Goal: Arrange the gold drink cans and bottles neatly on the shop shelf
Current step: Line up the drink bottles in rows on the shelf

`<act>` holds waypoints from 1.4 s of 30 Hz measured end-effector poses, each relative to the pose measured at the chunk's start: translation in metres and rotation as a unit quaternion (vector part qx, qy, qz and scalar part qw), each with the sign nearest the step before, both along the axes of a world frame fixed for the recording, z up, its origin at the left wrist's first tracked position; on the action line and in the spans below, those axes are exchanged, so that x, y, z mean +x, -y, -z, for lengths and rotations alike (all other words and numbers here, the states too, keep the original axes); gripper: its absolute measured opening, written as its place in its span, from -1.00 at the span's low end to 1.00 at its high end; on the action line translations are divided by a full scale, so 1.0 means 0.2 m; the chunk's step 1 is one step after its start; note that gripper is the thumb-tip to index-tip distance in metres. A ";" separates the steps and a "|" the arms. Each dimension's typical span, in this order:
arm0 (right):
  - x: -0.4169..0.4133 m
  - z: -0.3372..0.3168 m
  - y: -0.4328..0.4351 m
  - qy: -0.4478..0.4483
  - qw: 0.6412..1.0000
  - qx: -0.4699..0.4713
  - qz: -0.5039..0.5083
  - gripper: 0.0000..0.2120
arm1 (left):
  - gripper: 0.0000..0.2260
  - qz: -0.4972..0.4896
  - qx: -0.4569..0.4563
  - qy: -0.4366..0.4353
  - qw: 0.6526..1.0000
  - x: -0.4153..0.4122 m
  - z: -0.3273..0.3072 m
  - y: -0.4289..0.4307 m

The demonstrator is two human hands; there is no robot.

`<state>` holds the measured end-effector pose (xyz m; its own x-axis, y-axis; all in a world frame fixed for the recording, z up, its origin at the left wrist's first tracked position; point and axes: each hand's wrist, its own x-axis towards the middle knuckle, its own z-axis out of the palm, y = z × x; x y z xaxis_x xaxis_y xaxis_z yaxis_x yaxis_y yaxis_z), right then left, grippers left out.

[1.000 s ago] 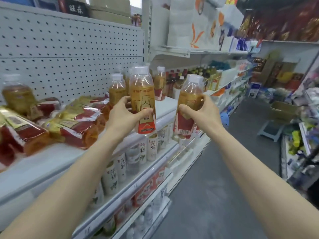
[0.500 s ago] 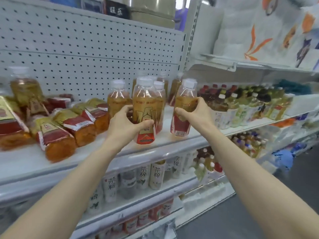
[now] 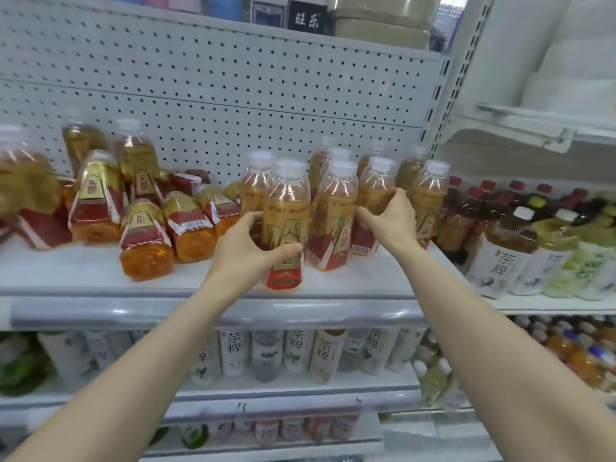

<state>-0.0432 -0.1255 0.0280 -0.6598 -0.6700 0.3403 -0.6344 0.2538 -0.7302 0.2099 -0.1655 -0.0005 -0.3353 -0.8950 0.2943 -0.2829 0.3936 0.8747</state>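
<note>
My left hand (image 3: pixel 255 241) grips a gold-and-red drink bottle (image 3: pixel 285 208) upright at the front of the white shelf (image 3: pixel 200 288). My right hand (image 3: pixel 388 220) holds another gold bottle (image 3: pixel 375 195) standing among several upright gold bottles (image 3: pixel 333 208) at the shelf's right end. To the left, several gold bottles (image 3: pixel 186 225) lie on their sides in a heap, with a few more upright (image 3: pixel 136 155) behind them against the pegboard.
A white pegboard (image 3: pixel 216 105) backs the shelf. Dark and green tea bottles (image 3: pixel 533 235) fill the neighbouring shelf to the right. White-labelled tea bottles (image 3: pixel 293 355) line the shelf below. Boxes (image 3: pixel 376 25) sit on the top shelf.
Both hands have carried their bottles in over the shelf; the right bottle now stands among the upright group and the left one is at the front edge. The view has turned toward the shelf.
</note>
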 end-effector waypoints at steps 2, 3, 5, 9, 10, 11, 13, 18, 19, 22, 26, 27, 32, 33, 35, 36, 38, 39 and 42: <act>-0.01 0.00 0.02 -0.012 1.000 0.003 -0.004 -0.35 | -0.26 -0.008 0.002 -0.002 1.000 0.01 0.00 -0.01; -0.02 0.00 0.03 -0.017 1.000 0.006 -0.006 -0.35 | -0.25 -0.013 0.003 -0.001 1.000 0.02 -0.01 -0.01; -0.04 -0.01 0.02 -0.023 0.999 0.024 -0.023 -0.34 | -0.27 -0.017 0.004 0.000 1.000 0.01 -0.01 -0.03; -0.07 -0.05 -0.10 -0.054 0.996 0.019 -0.069 -0.34 | -0.31 -0.009 -0.012 0.002 1.000 -0.04 -0.04 -0.10; -0.07 -0.07 -0.13 -0.067 0.995 -0.002 -0.071 -0.35 | -0.32 -0.001 -0.015 0.004 1.000 -0.06 -0.05 -0.12; -0.08 -0.09 -0.17 -0.078 0.994 -0.027 -0.071 -0.37 | -0.35 0.010 -0.018 0.004 1.000 -0.09 -0.05 -0.14; -0.09 -0.14 -0.25 -0.083 0.991 -0.076 -0.076 -0.47 | -0.39 0.037 -0.023 0.001 0.999 -0.17 -0.06 -0.20; -0.03 -0.26 -0.46 -0.070 0.979 -0.126 -0.145 -0.63 | -0.35 0.084 -0.032 0.016 0.996 -0.43 -0.07 -0.31; -0.03 -0.27 -0.49 -0.063 0.978 -0.112 -0.163 -0.60 | -0.34 0.089 -0.029 0.016 0.995 -0.49 -0.07 -0.33; -0.04 -0.26 -0.55 -0.050 0.980 -0.046 -0.189 -0.49 | -0.33 0.086 -0.027 0.029 0.995 -0.63 -0.06 -0.36; -0.10 -0.26 -0.55 -0.079 0.983 -0.018 -0.163 -0.34 | -0.34 0.080 -0.041 0.059 0.994 -0.72 -0.06 -0.39; -0.11 -0.27 -0.54 -0.082 0.984 -0.018 -0.155 -0.32 | -0.35 0.079 -0.047 0.059 0.994 -0.73 -0.06 -0.40; -0.17 -0.25 -0.48 -0.083 0.990 -0.040 -0.103 -0.28 | -0.44 0.014 -0.133 0.007 0.991 -0.64 -0.06 -0.36; -0.17 -0.24 -0.46 -0.090 0.990 -0.040 -0.099 -0.29 | -0.46 -0.015 -0.153 -0.001 0.988 -0.60 -0.04 -0.33; -0.19 -0.22 -0.43 -0.106 0.989 -0.037 -0.094 -0.33 | -0.44 -0.066 -0.160 -0.007 0.985 -0.54 -0.01 -0.28; -0.19 -0.20 -0.42 -0.111 0.989 -0.037 -0.089 -0.36 | -0.39 -0.086 -0.153 -0.002 0.984 -0.51 0.00 -0.25; -0.20 -0.18 -0.39 -0.106 0.990 -0.044 -0.079 -0.43 | -0.26 -0.095 -0.128 0.019 0.987 -0.49 0.01 -0.19; -0.20 -0.18 -0.37 -0.105 0.990 -0.047 -0.078 -0.44 | -0.20 -0.088 -0.111 0.032 0.989 -0.49 0.00 -0.17; -0.20 -0.16 -0.34 -0.125 0.988 -0.050 -0.081 -0.45 | -0.20 -0.059 -0.077 0.053 0.994 -0.52 -0.01 -0.12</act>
